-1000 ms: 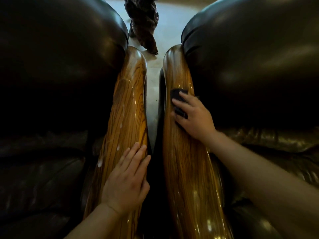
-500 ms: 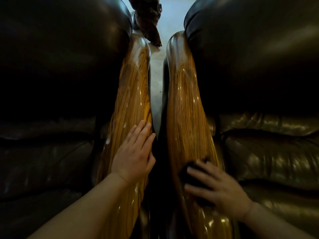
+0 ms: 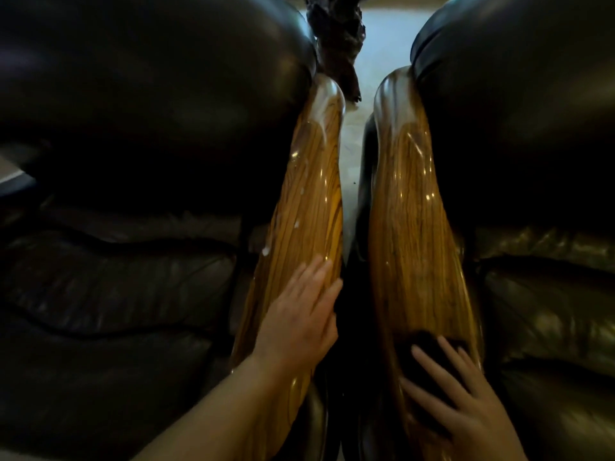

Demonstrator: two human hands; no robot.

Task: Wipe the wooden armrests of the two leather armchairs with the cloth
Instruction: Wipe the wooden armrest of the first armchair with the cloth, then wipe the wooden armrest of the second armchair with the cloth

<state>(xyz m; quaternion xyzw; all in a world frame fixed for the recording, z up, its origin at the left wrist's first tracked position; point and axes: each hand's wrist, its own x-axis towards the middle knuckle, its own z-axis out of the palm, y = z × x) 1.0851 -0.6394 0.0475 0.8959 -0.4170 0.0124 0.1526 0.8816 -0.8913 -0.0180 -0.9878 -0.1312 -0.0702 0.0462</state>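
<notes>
Two glossy wooden armrests run side by side away from me. The left armrest (image 3: 306, 201) belongs to the dark leather armchair on the left (image 3: 139, 128), the right armrest (image 3: 412, 227) to the armchair on the right (image 3: 519, 128). My left hand (image 3: 299, 321) lies flat on the near part of the left armrest, fingers together, holding nothing. My right hand (image 3: 466, 397) presses a dark cloth (image 3: 429, 347) onto the near end of the right armrest, fingers spread over it. Small white specks dot the left armrest's outer edge.
A narrow gap (image 3: 351, 194) separates the two armrests, with pale floor showing through it. A dark carved wooden piece (image 3: 336, 38) stands on the floor beyond the armrests' far ends. Leather seat cushions (image 3: 116, 294) lie on both outer sides.
My right hand slid the cloth down the right armrest from its middle to the near end. My left hand stayed on the left armrest. My view tilted and moved closer.
</notes>
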